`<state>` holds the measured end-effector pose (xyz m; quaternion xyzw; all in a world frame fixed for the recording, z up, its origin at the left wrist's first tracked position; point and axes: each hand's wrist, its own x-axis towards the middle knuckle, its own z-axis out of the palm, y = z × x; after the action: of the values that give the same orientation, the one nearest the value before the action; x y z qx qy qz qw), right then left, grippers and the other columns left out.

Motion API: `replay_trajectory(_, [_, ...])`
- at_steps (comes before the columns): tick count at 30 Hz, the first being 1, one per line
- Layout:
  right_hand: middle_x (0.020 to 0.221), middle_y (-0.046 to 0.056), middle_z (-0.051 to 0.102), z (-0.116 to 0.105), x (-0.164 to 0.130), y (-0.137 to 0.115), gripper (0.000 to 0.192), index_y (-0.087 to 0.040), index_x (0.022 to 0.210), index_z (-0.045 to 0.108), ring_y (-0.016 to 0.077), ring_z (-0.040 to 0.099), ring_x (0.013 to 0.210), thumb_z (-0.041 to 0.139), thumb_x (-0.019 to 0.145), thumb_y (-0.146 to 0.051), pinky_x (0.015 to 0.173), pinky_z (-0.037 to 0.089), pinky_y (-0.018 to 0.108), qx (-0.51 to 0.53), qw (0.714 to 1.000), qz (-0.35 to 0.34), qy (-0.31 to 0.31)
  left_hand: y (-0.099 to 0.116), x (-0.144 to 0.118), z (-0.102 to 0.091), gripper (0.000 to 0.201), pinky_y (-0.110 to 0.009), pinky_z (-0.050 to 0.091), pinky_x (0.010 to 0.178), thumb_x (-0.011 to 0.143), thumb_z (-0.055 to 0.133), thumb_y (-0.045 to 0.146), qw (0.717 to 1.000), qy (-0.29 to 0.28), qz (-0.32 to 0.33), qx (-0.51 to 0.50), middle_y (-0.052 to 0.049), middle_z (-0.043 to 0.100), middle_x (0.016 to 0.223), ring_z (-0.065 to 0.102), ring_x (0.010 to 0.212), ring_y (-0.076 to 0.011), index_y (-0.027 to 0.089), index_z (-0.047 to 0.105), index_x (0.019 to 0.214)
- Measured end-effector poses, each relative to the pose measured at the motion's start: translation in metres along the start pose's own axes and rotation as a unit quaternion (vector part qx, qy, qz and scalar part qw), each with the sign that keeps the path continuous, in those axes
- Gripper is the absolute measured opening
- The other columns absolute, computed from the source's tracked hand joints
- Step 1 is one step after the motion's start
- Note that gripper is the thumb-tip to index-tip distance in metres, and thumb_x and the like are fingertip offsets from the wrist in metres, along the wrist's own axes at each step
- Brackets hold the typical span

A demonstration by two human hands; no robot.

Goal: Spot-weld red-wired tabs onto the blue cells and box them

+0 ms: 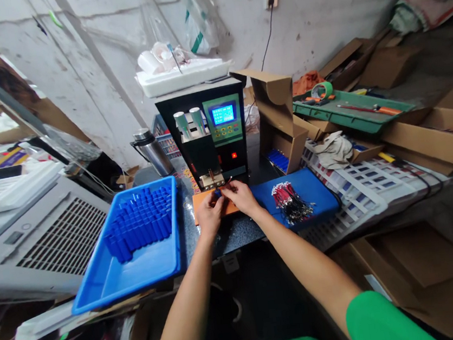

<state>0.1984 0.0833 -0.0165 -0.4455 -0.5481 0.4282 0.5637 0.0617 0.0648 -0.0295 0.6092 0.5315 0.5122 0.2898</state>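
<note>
My left hand [210,214] pinches a small dark blue battery cell [217,193] at the front of a black spot welder [226,164]. The cell sits just below the welder's electrode tips [211,177], and whether they touch cannot be made out. Close beside it, my right hand [241,196] has its fingertips pinched on a thin wire lead [231,179], mostly hidden by the fingers. Beneath both hands lies an orange board [201,201]. To the right, a bundle of red and black wire leads [291,202] with white ends rests on a blue case [320,195].
A blue tray [140,278] of many blue cells stands left, near a steel flask [153,152]. Behind the blue case is an open cardboard box [273,99] with blue cells inside. A green tray [350,107] holding tape and tools lies farther right. White foam [183,78] tops the welder.
</note>
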Motion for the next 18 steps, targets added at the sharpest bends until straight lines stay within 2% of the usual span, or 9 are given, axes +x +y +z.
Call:
replay_trajectory(4, [0.063,-0.001,0.058,-0.003,-0.005,0.001,0.024,-0.021,0.064,0.055,0.0153,0.053,0.062,0.063,0.071,-0.042,0.062,0.041,0.027,-0.046,0.999,-0.006,-0.013,-0.002,0.000,0.001,0.029,-0.026,0.052,0.069,0.080,0.068,0.037,1.000,0.008,0.005,0.003,-0.005,0.074,0.086,0.066,0.076,-0.0183,0.017,0.074,0.100])
replay_trajectory(8, [0.058,-0.002,0.055,-0.004,-0.007,0.003,0.024,-0.021,0.061,0.055,0.0147,0.050,0.059,0.061,0.071,-0.042,0.059,0.041,0.027,-0.041,0.999,-0.010,-0.016,0.000,-0.001,0.002,0.024,-0.025,0.051,0.068,0.081,0.067,0.037,1.000,0.011,0.007,0.017,-0.003,0.072,0.078,0.065,0.073,-0.0169,0.017,0.073,0.093])
replay_trajectory(11, [0.051,-0.004,0.050,-0.005,-0.007,0.005,0.025,-0.022,0.059,0.053,0.0144,0.048,0.055,0.061,0.071,-0.043,0.055,0.038,0.026,-0.035,0.999,-0.003,-0.015,0.005,0.000,0.001,0.026,-0.026,0.052,0.070,0.080,0.068,0.037,1.000,-0.003,0.010,0.010,-0.004,0.073,0.081,0.066,0.073,-0.0171,0.016,0.073,0.095])
replay_trajectory(13, [0.048,-0.004,0.048,-0.006,-0.008,0.005,0.027,-0.022,0.059,0.052,0.0140,0.047,0.054,0.061,0.071,-0.044,0.052,0.036,0.025,-0.031,0.999,0.003,-0.015,0.008,-0.002,-0.003,0.031,-0.028,0.053,0.074,0.079,0.069,0.036,1.000,-0.007,0.014,-0.009,-0.006,0.074,0.090,0.068,0.078,-0.0183,0.016,0.072,0.102])
replay_trajectory(15, [0.047,-0.005,0.047,-0.007,-0.008,0.003,0.028,-0.022,0.058,0.052,0.0137,0.047,0.052,0.061,0.071,-0.045,0.051,0.036,0.025,-0.024,1.000,0.008,-0.013,0.008,-0.007,-0.011,0.035,-0.031,0.054,0.077,0.080,0.068,0.037,1.000,0.013,0.013,-0.019,-0.009,0.074,0.098,0.069,0.082,-0.0194,0.015,0.070,0.106])
replay_trajectory(18, [0.046,-0.005,0.047,-0.007,-0.009,0.001,0.028,-0.022,0.057,0.052,0.0133,0.046,0.051,0.061,0.070,-0.045,0.051,0.036,0.025,-0.014,1.000,0.013,-0.008,0.006,-0.023,-0.024,0.028,-0.033,0.053,0.078,0.084,0.062,0.038,0.999,0.036,0.033,0.019,-0.009,0.074,0.096,0.068,0.082,-0.0201,0.016,0.071,0.099])
